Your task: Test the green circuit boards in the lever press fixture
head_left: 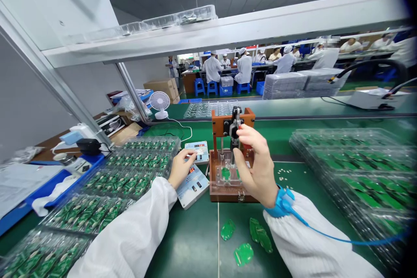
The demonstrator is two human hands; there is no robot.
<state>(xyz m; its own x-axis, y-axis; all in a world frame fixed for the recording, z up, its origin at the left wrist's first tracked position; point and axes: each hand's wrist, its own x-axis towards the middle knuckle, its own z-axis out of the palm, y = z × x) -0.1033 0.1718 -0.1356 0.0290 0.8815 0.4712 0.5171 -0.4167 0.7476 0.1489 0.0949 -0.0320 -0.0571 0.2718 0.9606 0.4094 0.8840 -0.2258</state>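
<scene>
Closest in, several loose green circuit boards (243,254) lie on the dark green anti-static mat (192,243), just off the front edge of a brown wooden press jig (224,194). The right hand (256,165), a blue wrist strap (282,203) at its cuff, has its fingers curled together, pinching a red-handled metal lever (236,128) on the jig's upright frame. A green board (225,173) sits in a clear holder (224,178) under the press. The left hand (182,167), fingers close together, rests on a white-and-blue digital tester (197,150) beside the jig. A board seated off-square could crack under pressure, and a snagged blue cord (325,236) could jerk the hand. Clear plastic trays of green boards (120,182) crowd the mat's left side.
</scene>
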